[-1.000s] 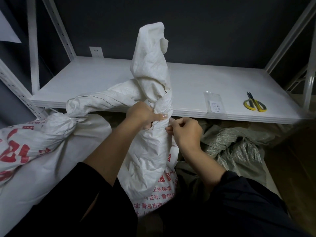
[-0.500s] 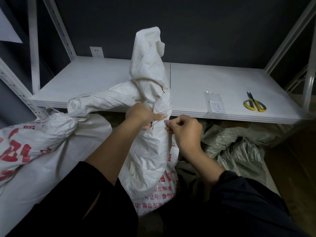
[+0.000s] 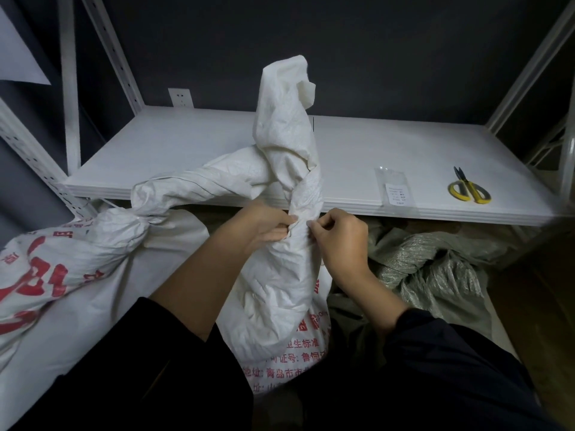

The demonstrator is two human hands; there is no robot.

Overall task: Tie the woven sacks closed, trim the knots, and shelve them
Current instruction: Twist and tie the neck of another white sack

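In front of the shelf (image 3: 186, 150), the sack (image 3: 289, 275) neck is gripped by the left hand (image 3: 264, 225), pinched by the right hand (image 3: 339, 241). Judged soft, slippery; best held there.

Dark long sleeves worn: left sleeve (image 3: 161, 368) bunched near elbow, right sleeve (image 3: 451, 368) stopped mid-forearm; left hand (image 3: 261, 227), right hand (image 3: 340, 241) seen bare.

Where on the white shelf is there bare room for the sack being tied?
Bare: the white shelf board from its left post to the clear label sleeve. The right end holds that sleeve and yellow-handled scissors. Under the shelf, crowded: white printed sacks, grey-green woven sacks.
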